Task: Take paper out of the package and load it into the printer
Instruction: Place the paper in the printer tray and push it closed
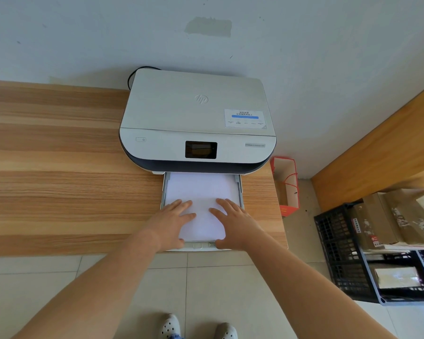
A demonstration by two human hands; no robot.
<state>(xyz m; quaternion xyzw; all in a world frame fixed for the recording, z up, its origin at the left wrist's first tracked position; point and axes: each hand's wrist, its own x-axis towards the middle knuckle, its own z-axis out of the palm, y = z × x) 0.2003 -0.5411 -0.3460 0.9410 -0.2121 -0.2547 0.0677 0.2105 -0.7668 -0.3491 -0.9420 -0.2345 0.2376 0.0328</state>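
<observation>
A white printer [196,111] with a dark screen stands on the wooden table [59,167] against the wall. Its paper tray [241,192] is pulled out toward the table's front edge. A stack of white paper [202,189] lies flat in the tray. My left hand [173,221] rests palm down on the paper's near left part, fingers spread. My right hand [233,221] lies palm down on the near right part, its thumb at the tray's front lip. Neither hand grips anything. No paper package is in view.
A red and white paper bag [285,184] stands on the floor beside the table's right end. A black plastic crate [348,255] with boxes and papers sits on the floor at the right. A black cable [132,74] loops behind the printer. Tiled floor lies below.
</observation>
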